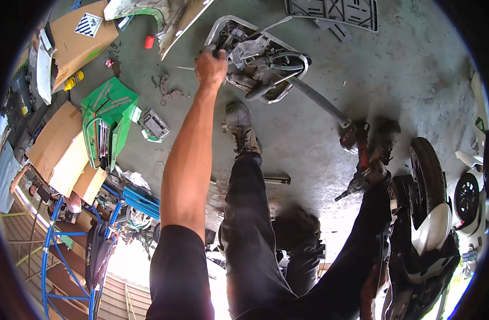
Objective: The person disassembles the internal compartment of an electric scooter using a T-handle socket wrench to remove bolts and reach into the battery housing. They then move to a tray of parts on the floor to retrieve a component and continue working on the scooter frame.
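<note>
My left hand [211,66] reaches out to the near left rim of a metal-edged tray [303,74] on the floor. Its fingers are curled closed over something dark that I cannot make out. A thin pointed rod [185,68] sticks out to the left beside the hand; whether it is held is hidden. Inside the tray lie a crumpled grey piece [248,50], dark cables or hoses [284,61], a dark handle-like piece [260,90] and several loose metal parts. My right hand does not show.
A red-and-black power drill [364,173] stands by my right boot. A long grey bar [321,101] runs from the tray towards it. Left are a green bin [119,96], cardboard boxes [55,138] and a blue frame [49,250]. A motorcycle wheel [428,170] is at right; another person's arm [17,180] far left.
</note>
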`<state>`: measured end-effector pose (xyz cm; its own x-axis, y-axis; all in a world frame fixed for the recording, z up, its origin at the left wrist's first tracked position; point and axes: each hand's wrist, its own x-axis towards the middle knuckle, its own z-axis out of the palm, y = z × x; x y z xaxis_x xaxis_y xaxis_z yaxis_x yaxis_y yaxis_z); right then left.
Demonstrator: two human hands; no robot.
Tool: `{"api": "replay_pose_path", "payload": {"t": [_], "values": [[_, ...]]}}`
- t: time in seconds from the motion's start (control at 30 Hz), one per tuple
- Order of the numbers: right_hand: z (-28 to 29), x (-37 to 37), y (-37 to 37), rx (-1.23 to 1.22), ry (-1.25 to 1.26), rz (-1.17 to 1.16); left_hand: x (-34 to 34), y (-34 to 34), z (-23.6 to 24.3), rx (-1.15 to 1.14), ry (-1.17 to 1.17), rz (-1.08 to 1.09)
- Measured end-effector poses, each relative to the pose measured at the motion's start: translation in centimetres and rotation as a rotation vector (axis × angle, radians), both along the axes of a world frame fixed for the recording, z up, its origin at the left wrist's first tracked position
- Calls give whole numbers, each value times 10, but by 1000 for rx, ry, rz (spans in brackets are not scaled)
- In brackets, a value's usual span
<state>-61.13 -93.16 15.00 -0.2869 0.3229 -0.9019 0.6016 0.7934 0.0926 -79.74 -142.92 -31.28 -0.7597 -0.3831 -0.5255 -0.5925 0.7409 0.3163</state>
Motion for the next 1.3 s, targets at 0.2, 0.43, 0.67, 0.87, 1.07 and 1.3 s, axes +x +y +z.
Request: {"api": "replay_pose_path", "payload": {"t": [0.2,0.43,0.67,0.87,1.07,1.3], "values": [[-9,53,19,257,296,420,23,24,16,-120,-248,-166],[-18,32,-5,220,196,167,61,27,16,-90,-145,-115],[-23,57,24,149,247,192,42,26,27,-106,-352,-191],[-24,37,3,93,262,107,32,26,18,-127,-362,-351],[-29,49,9,120,375,198,28,19,15,-106,-453,-266],[-30,29,4,47,355,198,19,8,-6,-4,-199,-140]]}}
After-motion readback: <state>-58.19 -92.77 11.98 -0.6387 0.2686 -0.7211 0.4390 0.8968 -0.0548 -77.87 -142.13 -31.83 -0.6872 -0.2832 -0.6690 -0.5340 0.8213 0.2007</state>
